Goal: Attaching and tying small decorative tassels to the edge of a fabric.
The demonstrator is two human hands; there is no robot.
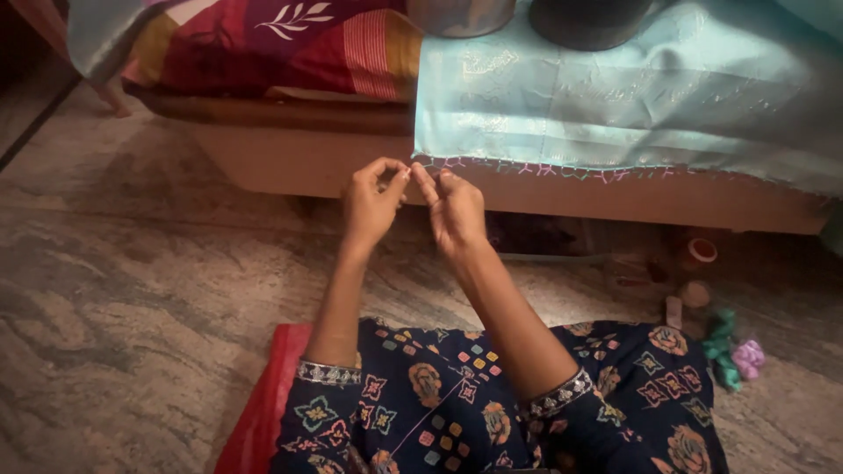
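Just beyond the pinched-together left hand [372, 204] and right hand [453, 207], the pale turquoise cloth's pink-stitched edge [527, 169] is met; anything pinched cannot be told.

Just beyond the right hand [457, 206] hangs a pale turquoise cloth [615, 96] with a faint woven sheen, its lower edge [544, 169] trimmed in small pink and dark stitched knots. Up and away from the left hand [371, 202] lies a bedspread [272, 44] in deep red and maroon, with a white leaf print and a panel of fine red and cream stripes. Below both hands, the dress [492, 404] is dark navy, scattered with orange, pink and teal flower motifs, its cuffs banded in silver. Near the left elbow lies a plain red mat [259, 412]. Well to the right of the right hand sit green and lilac thread bundles [733, 351]. The floor [132, 290] is mottled grey-brown stone.
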